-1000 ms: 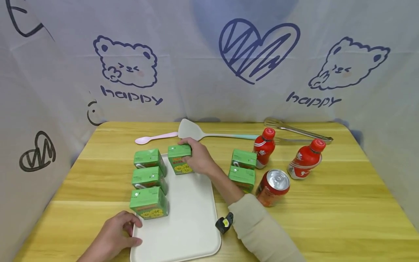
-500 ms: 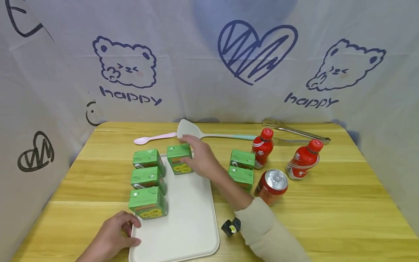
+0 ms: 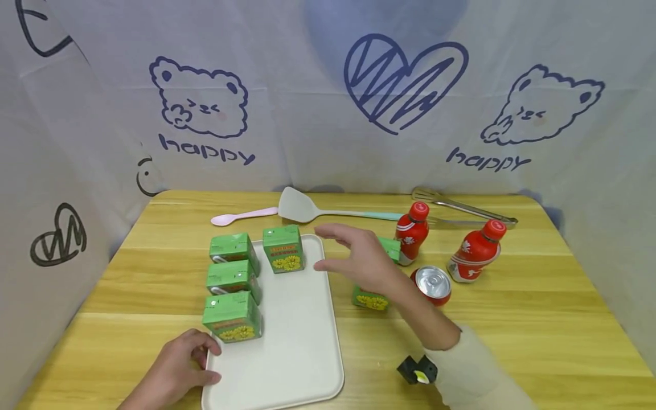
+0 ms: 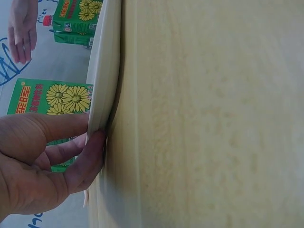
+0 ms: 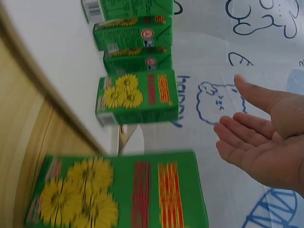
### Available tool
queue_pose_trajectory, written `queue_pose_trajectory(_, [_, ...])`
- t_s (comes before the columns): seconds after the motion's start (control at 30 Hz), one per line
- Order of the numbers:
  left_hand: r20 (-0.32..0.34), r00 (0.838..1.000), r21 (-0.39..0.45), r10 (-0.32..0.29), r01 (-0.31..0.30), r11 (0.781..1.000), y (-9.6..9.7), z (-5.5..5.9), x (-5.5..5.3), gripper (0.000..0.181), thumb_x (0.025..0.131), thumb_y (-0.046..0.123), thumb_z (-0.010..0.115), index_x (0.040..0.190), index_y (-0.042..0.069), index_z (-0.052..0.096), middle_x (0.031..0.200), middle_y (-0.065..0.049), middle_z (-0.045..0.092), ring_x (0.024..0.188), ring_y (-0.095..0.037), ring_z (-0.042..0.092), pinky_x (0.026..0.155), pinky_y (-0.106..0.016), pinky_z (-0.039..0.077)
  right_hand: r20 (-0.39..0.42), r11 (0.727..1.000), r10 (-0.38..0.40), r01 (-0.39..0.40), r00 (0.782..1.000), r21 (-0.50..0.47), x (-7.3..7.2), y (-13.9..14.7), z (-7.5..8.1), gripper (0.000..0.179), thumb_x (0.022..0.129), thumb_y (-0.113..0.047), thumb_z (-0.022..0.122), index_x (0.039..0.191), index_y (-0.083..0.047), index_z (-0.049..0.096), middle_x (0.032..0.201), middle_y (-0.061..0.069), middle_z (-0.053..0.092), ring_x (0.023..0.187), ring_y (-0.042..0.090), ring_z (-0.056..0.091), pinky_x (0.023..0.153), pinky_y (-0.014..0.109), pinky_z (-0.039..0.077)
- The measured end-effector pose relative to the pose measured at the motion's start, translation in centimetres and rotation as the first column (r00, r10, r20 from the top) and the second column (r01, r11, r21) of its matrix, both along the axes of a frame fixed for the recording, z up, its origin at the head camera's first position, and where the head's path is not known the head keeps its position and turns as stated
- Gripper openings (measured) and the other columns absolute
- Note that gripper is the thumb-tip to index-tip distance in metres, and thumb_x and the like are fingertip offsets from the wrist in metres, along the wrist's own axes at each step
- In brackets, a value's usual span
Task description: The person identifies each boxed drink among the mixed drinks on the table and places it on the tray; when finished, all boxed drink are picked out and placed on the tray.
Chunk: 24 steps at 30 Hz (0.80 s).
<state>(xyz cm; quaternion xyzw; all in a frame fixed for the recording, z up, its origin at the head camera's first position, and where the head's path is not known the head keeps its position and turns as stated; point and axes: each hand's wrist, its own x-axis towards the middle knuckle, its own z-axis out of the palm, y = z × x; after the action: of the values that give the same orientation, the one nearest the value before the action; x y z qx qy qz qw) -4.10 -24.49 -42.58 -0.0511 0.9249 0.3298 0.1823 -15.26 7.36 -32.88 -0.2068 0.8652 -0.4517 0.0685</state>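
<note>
In the head view my left hand (image 3: 176,364) holds the left edge of a white tray (image 3: 302,364); up close in the left wrist view, thumb and fingers pinch its rim (image 4: 102,90). Three green drink cartons (image 3: 233,310) stand in a column along the tray's left side. A fourth carton (image 3: 283,249) stands upright at the far end. My right hand (image 3: 366,259) hovers to the right of that carton, fingers apart and holding nothing. Beneath the right hand and partly hidden by it are two more green cartons (image 3: 371,300) on the wooden table.
Right of the cartons stand a red can (image 3: 433,285) and two red bottles (image 3: 411,233), (image 3: 476,250). Along the back lie a pink spoon (image 3: 243,216), a spatula (image 3: 299,206) and metal tongs (image 3: 463,206). White cloth walls (image 3: 297,114) with drawings enclose the wooden table (image 3: 538,341).
My right hand has let go of the carton at the tray's far end and moved right, over the two cartons beside the tray. My left hand stays on the tray edge.
</note>
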Motion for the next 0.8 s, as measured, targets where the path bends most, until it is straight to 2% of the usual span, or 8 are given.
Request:
queue_pose_trajectory(0.27, [0.002, 1.0, 0.002, 0.003, -0.004, 1.0, 0.1, 0.0, -0.1, 0.034, 0.062, 0.005, 0.085, 0.088, 0.009, 0.064, 0.082, -0.002, 0.051, 0.069, -0.015, 0.047, 0.055, -0.023, 0.039, -0.035, 0.999, 0.031, -0.031, 0.999, 0.009, 0.5, 4.2, -0.1, 0.057, 0.075, -0.021, 0.08, 0.127, -0.009, 0.059, 0.129, 0.005, 0.061, 0.12, 0.021, 0.058, 0.101, 0.036, 0.045])
queue_pose_trajectory(0.53, [0.001, 1.0, 0.011, 0.009, -0.009, 1.0, 0.1, 0.0, -0.1, 0.035, 0.061, 0.004, 0.086, 0.088, 0.009, 0.064, 0.083, -0.003, 0.051, 0.07, -0.015, 0.047, 0.055, -0.023, 0.039, -0.021, 0.99, 0.038, -0.035, 0.999, 0.133, 0.5, 7.0, -0.6, 0.054, 0.076, -0.025, 0.08, 0.123, -0.009, 0.061, 0.123, 0.008, 0.064, 0.115, 0.026, 0.06, 0.097, 0.042, 0.047])
queue_pose_trajectory(0.8, [0.007, 1.0, 0.023, 0.015, -0.015, 1.0, 0.1, 0.1, -0.1, 0.035, 0.061, 0.003, 0.085, 0.088, 0.008, 0.063, 0.083, -0.003, 0.051, 0.07, -0.016, 0.047, 0.054, -0.023, 0.039, 0.014, 0.977, 0.034, -0.037, 0.999, 0.211, 0.7, 8.4, -1.2, 0.046, 0.074, -0.019, 0.081, 0.116, -0.007, 0.066, 0.114, 0.007, 0.069, 0.106, 0.024, 0.064, 0.092, 0.04, 0.051])
